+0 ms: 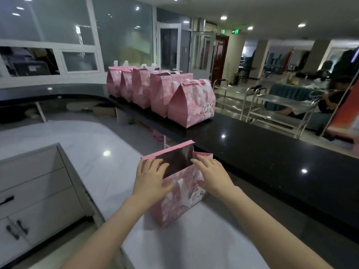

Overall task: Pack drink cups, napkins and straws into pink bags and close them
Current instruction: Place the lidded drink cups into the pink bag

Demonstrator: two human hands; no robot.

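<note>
Ahead of both hands and off to the right: black counter (272, 162), raised, glossy. Parked on it, well beyond the fingertips and left of centre: row of closed pink bags (165, 94), five counted, tops folded, handles up; presumably finished units lined up clear of the work zone. Under the forearms: white worktop (184, 245), lower level, serving as packing surface. Left of the left hand: grey drawer unit (35, 187). Between the hands: open pink bag (180, 199), upright on the worktop, mouth wide, far rim raised, interior dark, contents impossible to tell. Left hand (150, 179) laid over the bag's left top edge, fingers straight, thumb on the printed front panel; gripping nothing, only pressing. Right hand (211, 175) likewise flat against the right side by the gusset flap, fingers extended, thumb spread low on the front. Judged: flanking placement to steady the bag and fold the sides inward; closing step in hand, top not yet folded.
</note>
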